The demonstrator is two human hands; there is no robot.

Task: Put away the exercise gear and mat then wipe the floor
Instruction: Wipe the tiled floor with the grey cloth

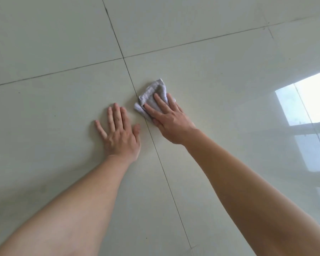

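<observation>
The step in hand appears to be the last one, wiping the floor; no exercise gear or mat shows in the head view, so whether they are stowed cannot be told from here, though their absence suggests it; the right hand [169,120] lies flat on a small folded grey cloth [154,96], fingers straight and spread, pressing it onto the pale glossy tile floor [220,71] rather than curling round it; the cloth sits just right of a dark grout line [131,80], its near edge lying on that line under the hand; the left hand [119,132] rests palm down on the bare tile just beside it, fingers extended and holding nothing, seemingly as a brace; a bright window reflection [307,106] lies on the tiles at the far right; the next move probably calls for steady downward pressure while the cloth slides across the tile, with the bracing hand shifting as the reach runs out
</observation>
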